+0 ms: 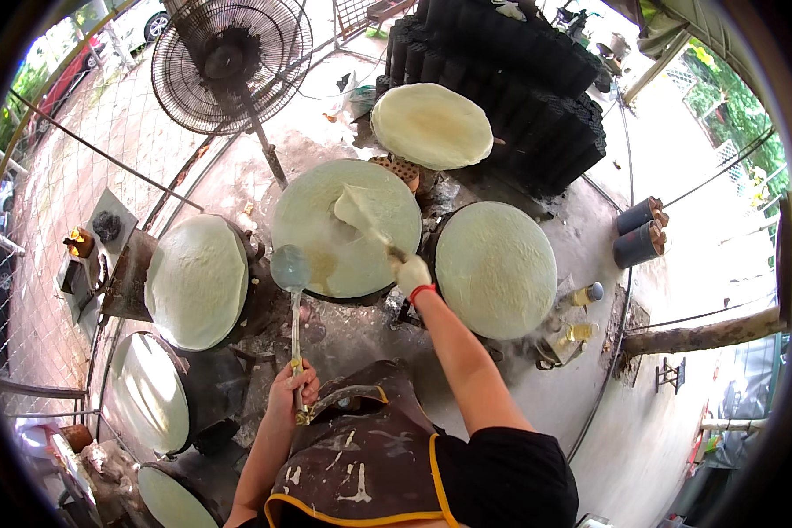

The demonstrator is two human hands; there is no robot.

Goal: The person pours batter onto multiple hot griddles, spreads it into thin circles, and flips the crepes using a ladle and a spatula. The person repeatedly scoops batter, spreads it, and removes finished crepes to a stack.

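My left hand (294, 389) grips the handle of a long ladle (290, 267), its round bowl just over the near-left rim of the middle griddle. A pale green sheet of batter (369, 264) covers that round griddle, with a brownish patch near its front. My right hand (411, 273), in a white glove with a red band at the wrist, holds the short handle of a broad spreader (364, 214). The spreader's pale, batter-coated blade lies over the sheet's middle; whether it touches is hard to tell. Right of it sits another batter-covered griddle (495, 270).
More round griddles with pale sheets stand at left (198, 284) and lower left (148, 393). A round pale sheet (432, 125) lies beyond the middle griddle, before stacked black honeycomb briquettes (501, 59). A pedestal fan (231, 63) rises far left. Jars (586, 294) stand at right.
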